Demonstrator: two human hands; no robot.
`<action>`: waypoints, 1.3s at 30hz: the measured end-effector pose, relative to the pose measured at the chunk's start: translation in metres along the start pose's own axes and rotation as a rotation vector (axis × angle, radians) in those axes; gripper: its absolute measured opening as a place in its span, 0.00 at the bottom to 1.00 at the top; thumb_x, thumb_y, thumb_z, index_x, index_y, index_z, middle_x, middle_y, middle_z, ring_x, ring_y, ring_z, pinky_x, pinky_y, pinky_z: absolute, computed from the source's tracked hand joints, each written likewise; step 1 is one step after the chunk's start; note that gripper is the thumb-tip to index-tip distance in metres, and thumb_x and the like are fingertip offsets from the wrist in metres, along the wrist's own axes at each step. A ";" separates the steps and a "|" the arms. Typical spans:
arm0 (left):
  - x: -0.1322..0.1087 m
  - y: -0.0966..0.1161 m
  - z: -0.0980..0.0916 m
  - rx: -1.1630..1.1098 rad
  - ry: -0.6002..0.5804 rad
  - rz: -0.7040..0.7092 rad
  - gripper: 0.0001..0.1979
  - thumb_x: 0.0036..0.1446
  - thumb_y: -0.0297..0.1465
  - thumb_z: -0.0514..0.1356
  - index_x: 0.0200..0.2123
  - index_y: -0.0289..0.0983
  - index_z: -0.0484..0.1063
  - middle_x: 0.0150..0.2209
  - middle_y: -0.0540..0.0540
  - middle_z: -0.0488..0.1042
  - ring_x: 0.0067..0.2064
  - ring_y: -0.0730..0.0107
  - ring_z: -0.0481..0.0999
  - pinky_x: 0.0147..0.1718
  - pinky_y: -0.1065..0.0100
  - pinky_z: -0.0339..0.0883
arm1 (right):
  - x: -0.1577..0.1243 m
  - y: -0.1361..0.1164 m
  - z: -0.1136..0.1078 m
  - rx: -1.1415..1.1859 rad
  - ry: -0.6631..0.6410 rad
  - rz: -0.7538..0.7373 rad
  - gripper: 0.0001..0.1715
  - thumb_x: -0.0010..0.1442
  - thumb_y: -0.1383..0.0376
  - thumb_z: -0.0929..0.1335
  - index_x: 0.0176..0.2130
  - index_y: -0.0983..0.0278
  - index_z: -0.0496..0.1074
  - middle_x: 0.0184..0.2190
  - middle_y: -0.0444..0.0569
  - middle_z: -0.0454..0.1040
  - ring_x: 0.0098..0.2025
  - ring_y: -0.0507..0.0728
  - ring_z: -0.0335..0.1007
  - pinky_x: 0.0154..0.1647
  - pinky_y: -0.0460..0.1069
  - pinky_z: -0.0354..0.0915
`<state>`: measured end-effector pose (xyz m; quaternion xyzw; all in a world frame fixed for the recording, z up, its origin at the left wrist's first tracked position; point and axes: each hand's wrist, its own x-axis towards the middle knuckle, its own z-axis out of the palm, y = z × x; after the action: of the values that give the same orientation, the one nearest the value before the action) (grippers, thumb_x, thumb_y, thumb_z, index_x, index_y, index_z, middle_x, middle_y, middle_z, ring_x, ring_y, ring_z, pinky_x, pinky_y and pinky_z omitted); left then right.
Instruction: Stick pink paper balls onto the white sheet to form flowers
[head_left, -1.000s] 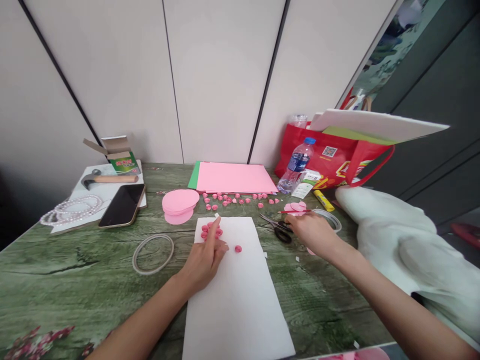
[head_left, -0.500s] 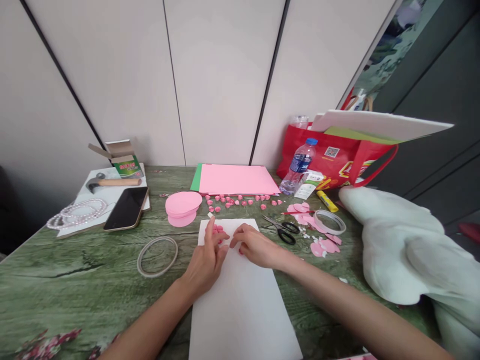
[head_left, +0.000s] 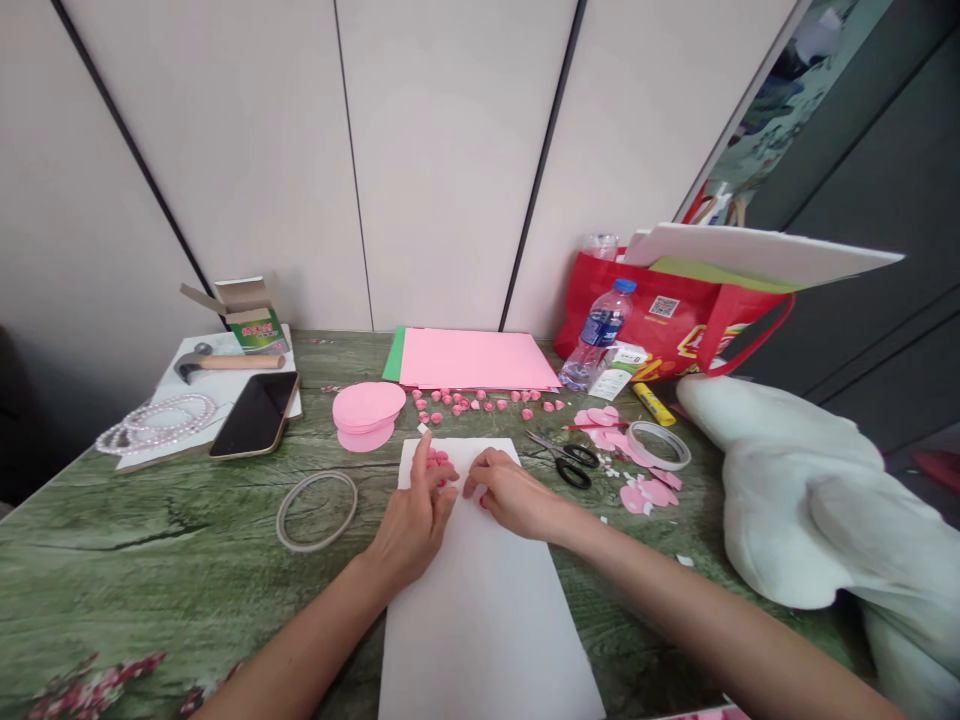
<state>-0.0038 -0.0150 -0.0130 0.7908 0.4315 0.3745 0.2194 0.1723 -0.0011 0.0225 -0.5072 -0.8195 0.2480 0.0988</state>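
Both hands work over the upper part of a white sheet lying lengthwise in front of me. My left hand has its fingers apart, the index finger stretched upward, with a small white piece at its tip. Close behind those fingers is a cluster of small pink paper roses, partly hidden. My right hand is closed with bent fingers beside it. A bit of a pink paper rose shows under its curled fingers; most of it is hidden. A small gap separates the two hands' fingertips.
Loose pink paper roses line the back, before pink paper sheets. Pink paper circles and a tape roll are left. Scissors, paper scraps, a bottle and a red bag are right.
The fingertips of my right hand have shifted slightly right, widening the gap between the hands a little. My left hand keeps nearly the same pose.
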 end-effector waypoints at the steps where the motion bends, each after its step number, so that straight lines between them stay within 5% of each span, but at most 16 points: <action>1: 0.000 0.000 0.000 0.001 -0.002 -0.002 0.32 0.64 0.37 0.42 0.63 0.38 0.23 0.43 0.43 0.75 0.38 0.64 0.77 0.37 0.58 0.69 | 0.000 0.000 0.000 0.007 0.003 0.006 0.20 0.49 0.81 0.61 0.37 0.66 0.73 0.43 0.53 0.65 0.49 0.57 0.61 0.49 0.49 0.57; 12: 0.000 0.000 0.000 -0.009 0.010 0.018 0.32 0.65 0.36 0.43 0.63 0.38 0.24 0.42 0.44 0.75 0.41 0.64 0.76 0.38 0.60 0.69 | 0.011 -0.015 -0.001 -0.169 0.001 0.148 0.10 0.58 0.67 0.64 0.38 0.66 0.75 0.43 0.55 0.67 0.49 0.60 0.62 0.47 0.50 0.58; 23: 0.000 0.001 -0.001 0.020 0.002 0.028 0.33 0.64 0.36 0.43 0.64 0.35 0.24 0.42 0.43 0.76 0.37 0.65 0.77 0.36 0.62 0.69 | 0.013 -0.033 0.004 -0.405 -0.088 0.216 0.19 0.60 0.72 0.57 0.46 0.73 0.70 0.48 0.64 0.63 0.51 0.65 0.57 0.45 0.56 0.60; 39: 0.000 0.003 -0.001 0.000 -0.009 -0.005 0.32 0.64 0.35 0.43 0.64 0.34 0.26 0.42 0.42 0.75 0.39 0.65 0.76 0.38 0.61 0.69 | 0.013 -0.025 -0.006 -0.257 -0.078 0.200 0.13 0.60 0.69 0.61 0.41 0.71 0.73 0.47 0.60 0.64 0.50 0.63 0.58 0.45 0.53 0.58</action>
<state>-0.0032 -0.0168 -0.0103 0.7914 0.4325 0.3705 0.2222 0.1492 0.0028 0.0398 -0.5848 -0.7930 0.1691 -0.0241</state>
